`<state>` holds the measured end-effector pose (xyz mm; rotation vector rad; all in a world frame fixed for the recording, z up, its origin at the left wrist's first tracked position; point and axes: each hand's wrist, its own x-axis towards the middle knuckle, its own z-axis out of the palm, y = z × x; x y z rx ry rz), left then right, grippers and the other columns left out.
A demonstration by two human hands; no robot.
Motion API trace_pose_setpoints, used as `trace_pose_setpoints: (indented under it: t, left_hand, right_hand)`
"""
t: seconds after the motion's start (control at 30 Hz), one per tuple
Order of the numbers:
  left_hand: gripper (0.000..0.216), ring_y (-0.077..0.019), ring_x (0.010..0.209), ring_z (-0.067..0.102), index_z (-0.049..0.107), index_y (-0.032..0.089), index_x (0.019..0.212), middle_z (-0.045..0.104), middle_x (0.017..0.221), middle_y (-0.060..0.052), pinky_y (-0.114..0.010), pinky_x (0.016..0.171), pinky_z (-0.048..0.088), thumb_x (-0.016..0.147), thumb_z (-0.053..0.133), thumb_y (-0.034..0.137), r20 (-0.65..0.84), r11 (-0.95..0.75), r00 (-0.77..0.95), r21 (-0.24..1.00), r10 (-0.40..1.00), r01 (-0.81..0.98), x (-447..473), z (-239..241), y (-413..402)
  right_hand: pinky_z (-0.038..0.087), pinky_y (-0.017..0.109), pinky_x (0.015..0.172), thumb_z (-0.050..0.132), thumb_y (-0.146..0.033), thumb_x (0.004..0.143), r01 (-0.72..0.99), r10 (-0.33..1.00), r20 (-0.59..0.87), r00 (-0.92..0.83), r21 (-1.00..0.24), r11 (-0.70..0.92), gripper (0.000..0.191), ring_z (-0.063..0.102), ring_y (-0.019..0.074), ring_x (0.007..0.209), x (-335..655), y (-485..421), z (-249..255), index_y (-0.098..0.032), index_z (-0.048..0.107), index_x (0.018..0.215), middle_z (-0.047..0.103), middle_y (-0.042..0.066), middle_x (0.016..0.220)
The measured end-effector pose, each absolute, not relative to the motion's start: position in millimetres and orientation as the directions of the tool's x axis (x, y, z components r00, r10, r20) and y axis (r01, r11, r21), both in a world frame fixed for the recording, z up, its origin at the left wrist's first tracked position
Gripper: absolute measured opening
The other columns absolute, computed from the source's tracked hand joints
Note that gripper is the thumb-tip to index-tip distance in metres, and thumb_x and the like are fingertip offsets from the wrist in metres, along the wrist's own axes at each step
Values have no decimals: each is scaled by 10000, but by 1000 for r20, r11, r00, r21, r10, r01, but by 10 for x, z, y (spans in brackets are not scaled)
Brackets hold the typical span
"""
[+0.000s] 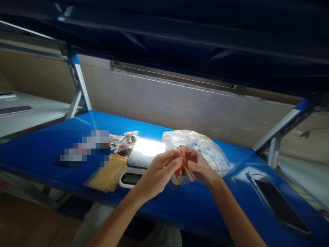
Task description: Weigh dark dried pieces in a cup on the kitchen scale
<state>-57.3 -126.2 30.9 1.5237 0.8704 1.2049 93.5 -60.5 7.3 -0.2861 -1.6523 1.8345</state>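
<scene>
Both my hands meet over the blue table (195,202), just right of a small digital scale (140,159). My left hand (160,173) and my right hand (197,164) pinch the red-striped top edge of a small clear zip bag (185,168) between their fingertips. The bag hangs between the hands and its contents are too small to make out. Right behind the hands lies a large crumpled clear plastic bag (205,147) with small items inside.
A flat yellowish zip bag (106,175) lies left of the scale, with small bags of dark pieces (127,142) behind it. A blurred-out patch covers something further left. A black phone (276,200) lies at the right. Metal frame legs (79,89) stand at the table's back corners.
</scene>
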Motion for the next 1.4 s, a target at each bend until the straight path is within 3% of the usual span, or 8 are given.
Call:
trace_pose_setpoints:
  t: [0.27, 0.47, 0.7, 0.87, 1.03, 1.2, 1.4]
  left_hand:
    - [204, -114, 622, 513, 578, 154, 681, 553, 639, 4, -219, 571, 384, 794, 458, 274, 214, -234, 238, 970, 948, 61, -642, 287, -1278]
    - [205, -123, 660, 534, 621, 153, 726, 596, 687, -2, -218, 559, 368, 815, 466, 253, 251, -270, 125, 948, 960, 170, -643, 306, -1263]
    - [260, -120, 612, 533, 639, 156, 701, 618, 653, -2, -212, 522, 352, 843, 485, 309, 271, -272, 35, 936, 962, 222, -601, 310, -1239]
    - [268, -122, 603, 527, 623, 156, 673, 608, 636, -1, -212, 507, 344, 834, 501, 332, 255, -248, 5, 939, 967, 238, -586, 340, -1234]
    - [358, -123, 587, 517, 604, 156, 651, 607, 625, -7, -221, 502, 333, 849, 488, 429, 276, -276, 30, 933, 961, 233, -588, 323, -1222]
    - [384, -128, 658, 545, 588, 161, 731, 625, 702, -11, -232, 593, 381, 898, 410, 458, 293, -311, 127, 935, 948, 170, -584, 305, -1232]
    - [325, -107, 630, 495, 532, 170, 706, 558, 665, 21, -219, 567, 352, 889, 455, 427, 331, -349, 121, 919, 936, 183, -531, 302, -1272]
  right_hand:
    - [470, 206, 535, 771, -380, 688, -218, 620, 227, -751, -972, 91, 314, 618, 109, 592, 932, -596, 80, -201, 538, 798, 627, -29, 674]
    - [465, 182, 500, 774, -306, 689, -144, 749, 336, -571, -939, 312, 189, 616, 108, 636, 966, -568, 111, -199, 667, 801, 651, 1, 754]
    - [488, 229, 472, 743, -339, 718, -67, 800, 401, -446, -906, 418, 139, 629, 148, 585, 988, -560, 117, -246, 762, 821, 720, 20, 695]
    - [450, 223, 447, 711, -338, 750, -61, 798, 377, -470, -916, 397, 121, 540, 110, 485, 993, -560, 104, -234, 770, 738, 685, 9, 602]
    - [488, 231, 534, 752, -325, 704, -173, 768, 344, -541, -939, 298, 81, 604, 136, 648, 956, -577, 123, -245, 756, 706, 698, 19, 740]
    - [475, 212, 534, 785, -300, 665, -248, 766, 327, -553, -943, 224, 88, 568, 110, 605, 935, -591, 135, -234, 733, 638, 645, 0, 665]
    - [471, 221, 550, 793, -299, 660, -247, 743, 322, -587, -945, 215, 97, 552, 110, 603, 983, -577, 116, -229, 729, 639, 627, 1, 654]
